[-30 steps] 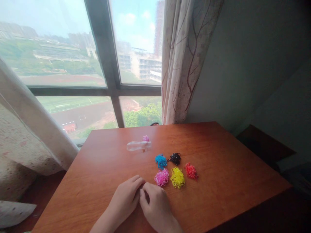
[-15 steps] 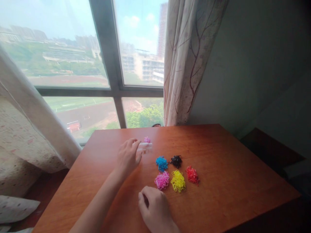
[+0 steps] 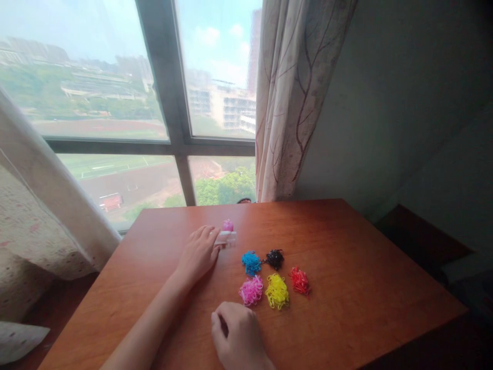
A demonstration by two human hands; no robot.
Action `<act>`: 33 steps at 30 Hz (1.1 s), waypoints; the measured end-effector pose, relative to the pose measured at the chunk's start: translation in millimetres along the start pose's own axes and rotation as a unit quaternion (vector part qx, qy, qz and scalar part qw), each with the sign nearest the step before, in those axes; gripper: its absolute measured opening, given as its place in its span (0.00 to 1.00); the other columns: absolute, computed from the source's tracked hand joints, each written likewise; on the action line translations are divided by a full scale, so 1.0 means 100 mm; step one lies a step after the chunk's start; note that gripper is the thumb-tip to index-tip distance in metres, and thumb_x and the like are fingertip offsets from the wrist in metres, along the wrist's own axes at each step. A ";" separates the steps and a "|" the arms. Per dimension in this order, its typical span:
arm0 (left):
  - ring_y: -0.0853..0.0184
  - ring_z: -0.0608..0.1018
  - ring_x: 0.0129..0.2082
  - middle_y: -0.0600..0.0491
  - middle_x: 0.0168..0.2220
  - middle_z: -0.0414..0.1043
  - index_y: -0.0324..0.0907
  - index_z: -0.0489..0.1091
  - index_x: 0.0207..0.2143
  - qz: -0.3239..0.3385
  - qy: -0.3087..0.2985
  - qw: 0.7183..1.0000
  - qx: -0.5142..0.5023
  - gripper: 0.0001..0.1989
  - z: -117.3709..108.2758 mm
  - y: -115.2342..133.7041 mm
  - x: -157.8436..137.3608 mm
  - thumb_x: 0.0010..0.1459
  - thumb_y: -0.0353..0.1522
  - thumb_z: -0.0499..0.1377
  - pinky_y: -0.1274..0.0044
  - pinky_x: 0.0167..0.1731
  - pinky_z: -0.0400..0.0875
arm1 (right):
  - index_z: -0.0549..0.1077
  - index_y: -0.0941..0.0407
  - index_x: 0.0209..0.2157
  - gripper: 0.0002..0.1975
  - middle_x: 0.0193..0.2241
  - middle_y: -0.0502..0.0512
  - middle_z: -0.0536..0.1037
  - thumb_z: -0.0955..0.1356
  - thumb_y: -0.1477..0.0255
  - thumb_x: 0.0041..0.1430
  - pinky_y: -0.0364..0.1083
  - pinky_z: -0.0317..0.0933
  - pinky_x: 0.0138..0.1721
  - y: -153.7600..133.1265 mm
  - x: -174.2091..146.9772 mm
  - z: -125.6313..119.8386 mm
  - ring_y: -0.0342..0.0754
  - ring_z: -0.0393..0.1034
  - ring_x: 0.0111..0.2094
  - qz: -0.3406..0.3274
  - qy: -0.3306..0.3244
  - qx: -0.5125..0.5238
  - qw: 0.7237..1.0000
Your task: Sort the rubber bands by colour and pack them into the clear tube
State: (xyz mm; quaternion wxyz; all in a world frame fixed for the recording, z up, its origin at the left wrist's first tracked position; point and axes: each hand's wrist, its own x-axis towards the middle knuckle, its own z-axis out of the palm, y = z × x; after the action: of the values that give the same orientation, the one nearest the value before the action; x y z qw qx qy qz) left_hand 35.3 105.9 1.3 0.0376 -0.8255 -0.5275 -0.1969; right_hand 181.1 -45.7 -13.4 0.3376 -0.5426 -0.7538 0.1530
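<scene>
The left hand [image 3: 197, 253] lies over a clear plastic piece [image 3: 225, 238] on the far part of the table [image 3: 354, 257]; I cannot tell whether its grip is closed. The piece's long axis runs sideways, the visible end pointing right, just before a small pink object [image 3: 228, 225]. The right hand [image 3: 238, 331], loosely curled, is near the pink bands [image 3: 251, 291].

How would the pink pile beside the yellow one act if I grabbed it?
The pink pile would probably feel light and floppy, since it's thin little loops. Some might drop off, as they look loosely heaped. It likely wouldn't roll, because it's spread unevenly on the table.
</scene>
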 end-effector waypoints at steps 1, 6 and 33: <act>0.54 0.71 0.53 0.43 0.53 0.71 0.42 0.67 0.54 0.004 -0.005 1.000 -0.004 0.19 -0.01 0.00 -0.03 0.60 0.31 0.55 0.63 0.54 0.64 | 0.62 0.54 0.23 0.10 0.21 0.47 0.72 0.62 0.78 0.58 0.43 0.45 0.25 0.00 0.00 0.00 0.42 0.67 0.22 0.000 0.000 -0.001 1.000; 0.54 0.73 0.51 0.44 0.51 0.72 0.42 0.68 0.53 0.010 -0.017 0.999 -0.027 0.18 -0.09 0.02 -0.23 0.60 0.28 0.54 0.64 0.52 0.67 | 0.62 0.54 0.23 0.10 0.21 0.47 0.72 0.62 0.78 0.58 0.43 0.45 0.25 -0.01 -0.01 0.02 0.42 0.66 0.23 0.005 0.002 -0.003 1.000; 0.55 0.74 0.51 0.43 0.51 0.71 0.40 0.67 0.53 -0.022 0.001 0.989 -0.149 0.21 -0.26 0.08 -0.72 0.57 0.25 0.51 0.62 0.52 0.71 | 0.77 0.56 0.37 0.16 0.40 0.59 0.75 0.58 0.79 0.62 0.45 0.55 0.35 0.25 0.52 -0.75 0.52 0.71 0.41 0.217 -0.177 -0.276 0.919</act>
State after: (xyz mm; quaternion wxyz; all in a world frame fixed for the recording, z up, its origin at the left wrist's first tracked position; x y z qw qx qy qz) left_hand 8.8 34.2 -0.1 -0.0896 -0.8101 -0.5102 -0.2745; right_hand 240.2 0.9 43.3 -0.0060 -0.7289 -0.6770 0.1015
